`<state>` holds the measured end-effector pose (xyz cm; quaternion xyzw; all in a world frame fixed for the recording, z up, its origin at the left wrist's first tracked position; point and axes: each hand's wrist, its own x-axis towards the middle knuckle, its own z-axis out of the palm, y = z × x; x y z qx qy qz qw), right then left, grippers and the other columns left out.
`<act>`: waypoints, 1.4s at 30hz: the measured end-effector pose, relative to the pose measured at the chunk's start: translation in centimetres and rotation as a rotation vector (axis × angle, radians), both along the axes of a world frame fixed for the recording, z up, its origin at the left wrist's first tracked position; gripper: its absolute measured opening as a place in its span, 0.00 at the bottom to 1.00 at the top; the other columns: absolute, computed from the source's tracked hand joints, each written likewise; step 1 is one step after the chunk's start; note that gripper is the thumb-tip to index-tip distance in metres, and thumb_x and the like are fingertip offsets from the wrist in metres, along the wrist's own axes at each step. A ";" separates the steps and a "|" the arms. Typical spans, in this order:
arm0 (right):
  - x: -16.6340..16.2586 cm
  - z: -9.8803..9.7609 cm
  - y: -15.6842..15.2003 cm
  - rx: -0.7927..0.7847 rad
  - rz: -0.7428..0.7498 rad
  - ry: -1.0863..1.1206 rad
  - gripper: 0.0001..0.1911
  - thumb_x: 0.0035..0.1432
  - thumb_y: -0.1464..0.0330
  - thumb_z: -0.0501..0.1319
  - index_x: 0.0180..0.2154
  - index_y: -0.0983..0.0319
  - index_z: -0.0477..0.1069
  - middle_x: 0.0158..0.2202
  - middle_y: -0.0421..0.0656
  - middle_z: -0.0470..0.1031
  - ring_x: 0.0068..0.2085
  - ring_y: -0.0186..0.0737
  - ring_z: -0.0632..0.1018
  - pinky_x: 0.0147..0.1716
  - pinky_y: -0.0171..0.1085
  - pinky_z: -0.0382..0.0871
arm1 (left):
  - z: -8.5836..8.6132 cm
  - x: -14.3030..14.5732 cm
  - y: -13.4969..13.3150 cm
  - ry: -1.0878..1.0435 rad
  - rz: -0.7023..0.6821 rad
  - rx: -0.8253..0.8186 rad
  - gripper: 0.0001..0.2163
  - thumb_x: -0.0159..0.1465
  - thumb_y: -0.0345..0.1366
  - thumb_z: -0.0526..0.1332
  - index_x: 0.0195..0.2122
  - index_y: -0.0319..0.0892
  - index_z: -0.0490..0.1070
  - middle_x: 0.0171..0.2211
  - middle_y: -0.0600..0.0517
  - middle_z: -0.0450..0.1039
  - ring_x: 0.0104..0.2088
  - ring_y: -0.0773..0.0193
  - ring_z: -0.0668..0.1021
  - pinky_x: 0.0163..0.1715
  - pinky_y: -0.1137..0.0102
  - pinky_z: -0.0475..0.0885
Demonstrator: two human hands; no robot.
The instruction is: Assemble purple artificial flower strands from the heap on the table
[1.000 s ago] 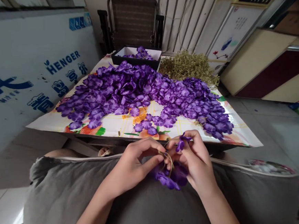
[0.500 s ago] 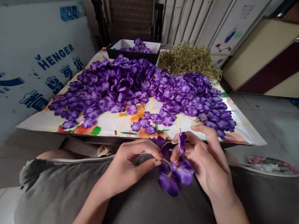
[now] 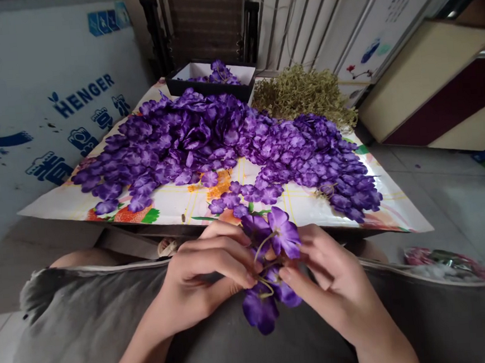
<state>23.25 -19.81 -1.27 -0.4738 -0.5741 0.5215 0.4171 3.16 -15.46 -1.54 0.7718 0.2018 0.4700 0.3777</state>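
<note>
Both my hands work over my lap, just in front of the table edge. My left hand [image 3: 203, 274] is closed, its fingertips pinching the thin olive stem of a small sprig of purple fabric flowers [image 3: 273, 257]. My right hand [image 3: 334, 280] pinches the same sprig from the right, thumb and forefinger meeting near the stem. One purple bloom stands up between the hands and others hang below them. A big heap of loose purple flowers [image 3: 223, 144] covers the table behind.
The table [image 3: 177, 203] has a glossy fruit-print cover. A black box [image 3: 211, 80] with more purple flowers and a pile of olive-green stems [image 3: 303, 95] lie at its far end. A white freezer [image 3: 31, 108] stands left, a chair behind, cabinets right.
The sprig has been turned and lifted slightly, so one bloom now faces up between the hands. My right fingers have closed in from a spread pose. The view has shifted slightly left and down.
</note>
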 end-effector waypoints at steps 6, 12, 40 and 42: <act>0.2 0.1 -0.1 0.106 -0.063 -0.118 0.10 0.59 0.71 0.60 0.42 0.54 0.67 0.39 0.41 0.74 0.39 0.39 0.76 0.39 0.37 0.71 | 0.1 0.2 0.0 -0.007 -0.005 -0.014 0.05 0.63 0.30 0.62 0.30 0.43 0.74 0.28 0.50 0.78 0.32 0.63 0.79 0.40 0.62 0.73; 0.0 0.8 0.2 0.286 -0.057 -0.022 0.09 0.56 0.76 0.61 0.33 0.57 0.67 0.31 0.39 0.70 0.36 0.36 0.73 0.35 0.34 0.70 | 0.5 0.3 0.0 0.053 0.052 0.044 0.10 0.64 0.27 0.61 0.24 0.42 0.70 0.25 0.55 0.76 0.26 0.69 0.76 0.42 0.64 0.68; 0.0 0.8 -0.7 0.316 -0.067 -0.111 0.11 0.56 0.80 0.56 0.33 0.57 0.64 0.28 0.38 0.67 0.31 0.37 0.71 0.30 0.37 0.65 | -1.6 0.3 -0.6 0.152 0.295 0.244 0.16 0.58 0.16 0.57 0.42 0.41 0.63 0.37 0.48 0.73 0.39 0.64 0.78 0.38 0.69 0.75; -0.1 0.9 -0.8 0.327 -0.046 -0.140 0.12 0.55 0.81 0.55 0.32 0.58 0.63 0.27 0.38 0.66 0.30 0.37 0.70 0.30 0.37 0.64 | -1.8 0.4 -0.6 0.174 0.331 0.255 0.14 0.59 0.17 0.57 0.41 0.42 0.63 0.35 0.49 0.74 0.36 0.66 0.78 0.35 0.72 0.74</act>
